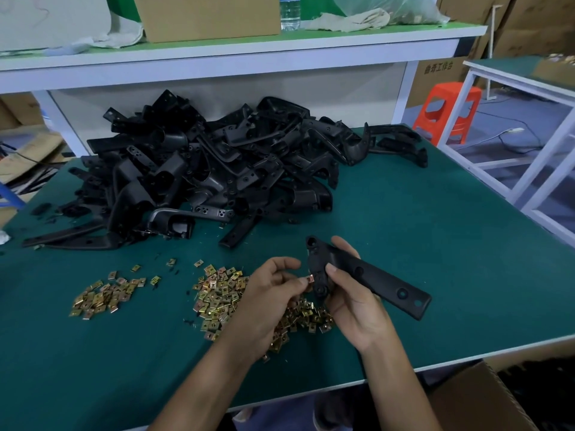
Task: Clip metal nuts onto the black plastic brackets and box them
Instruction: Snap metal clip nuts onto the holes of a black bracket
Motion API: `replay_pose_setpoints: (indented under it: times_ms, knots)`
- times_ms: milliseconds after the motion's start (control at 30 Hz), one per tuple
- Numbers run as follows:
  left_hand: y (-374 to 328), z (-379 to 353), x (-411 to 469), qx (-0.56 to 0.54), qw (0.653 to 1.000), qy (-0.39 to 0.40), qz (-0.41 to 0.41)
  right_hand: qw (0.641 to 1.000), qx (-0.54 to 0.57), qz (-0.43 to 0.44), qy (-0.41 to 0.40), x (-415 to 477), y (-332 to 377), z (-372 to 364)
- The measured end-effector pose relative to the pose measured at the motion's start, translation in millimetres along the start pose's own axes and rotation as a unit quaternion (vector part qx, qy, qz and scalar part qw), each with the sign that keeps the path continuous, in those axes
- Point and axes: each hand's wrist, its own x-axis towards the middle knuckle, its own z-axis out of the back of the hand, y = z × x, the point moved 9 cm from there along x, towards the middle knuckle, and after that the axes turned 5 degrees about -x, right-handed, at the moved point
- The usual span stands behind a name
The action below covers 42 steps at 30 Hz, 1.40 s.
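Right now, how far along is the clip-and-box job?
Early. Done: cannot tell; the cardboard box interior is too dark. In hand: right hand holds one bracket, left hand pressing a nut on. Left: big bracket pile, loose nuts.

Factory assembly bench: green-matted worktable (435, 244), heaped black brackets (217, 169), loose metal nuts (217, 293), stacked cartons (529, 23).

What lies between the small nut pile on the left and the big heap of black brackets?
In the head view, mostly bare green mat with a few stray nuts separates the small nut pile from the bracket heap.
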Motion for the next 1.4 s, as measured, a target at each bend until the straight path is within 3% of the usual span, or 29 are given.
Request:
replay_pose_setpoints:
  times_ms: [267,333,367,400,433,500,533,600,867,933,1000,1067,1133,1200,1400]
  knots:
    - [-6.3,-4.7,4.6,-0.001,0.997,0.073,0.014,0.999,-0.024,0.006,0.032,0.6,-3.2,-9.4]
    - [-13.2,-3.8,8.7,0.063,0.994,0.087,-0.019,1.0,0.005,0.005,0.008,2.3,-2.4,-4.0]
    - [-18.9,1.4,12.2,0.153,0.984,0.067,-0.057,1.0,0.024,0.006,-0.015,3.4,-0.6,1.6]
    - [-25.8,7.6,15.5,0.284,0.952,0.034,-0.107,0.998,0.046,0.009,-0.042,3.9,1.5,8.9]
    - [-31.0,9.4,17.1,0.417,0.896,0.014,-0.153,0.995,0.069,0.013,-0.067,4.4,3.8,16.0]
    - [-21.8,9.9,18.1,0.574,0.8,0.025,-0.174,0.99,0.103,0.016,-0.092,4.8,4.3,24.2]
    - [-12.8,11.5,19.3,0.607,0.776,0.034,-0.166,0.989,0.111,0.014,-0.095,4.9,3.8,25.0]
    - [-5.5,14.3,20.8,0.622,0.762,0.027,-0.179,0.99,0.106,0.005,-0.089,5.5,0.7,21.9]
    - [-16.3,19.4,21.8,0.563,0.793,-0.001,-0.232,0.991,0.101,-0.014,-0.083,4.0,-1.0,18.2]
    - [-24.2,28.1,21.4,0.486,0.845,-0.026,-0.221,0.992,0.094,-0.018,-0.083,3.4,-1.5,16.4]
    - [-23.8,39.7,23.9,0.321,0.932,-0.036,-0.162,0.993,0.081,-0.022,-0.077,2.6,-1.7,14.5]
    - [-18.1,42.8,23.3,0.146,0.983,-0.037,-0.101,0.995,0.066,-0.024,-0.064,1.9,-1.7,11.8]
    - [-14.7,42.0,21.7,0.044,0.996,-0.037,-0.072,0.997,0.055,-0.023,-0.047,1.3,-1.8,8.4]
    - [-12.0,42.3,21.5,0.016,0.997,-0.037,-0.059,0.998,0.054,-0.023,-0.031,0.5,-2.3,4.9]
    - [-13.7,53.9,21.9,0.087,0.992,-0.05,-0.072,0.998,0.048,-0.024,-0.015,0.1,-4.3,4.0]
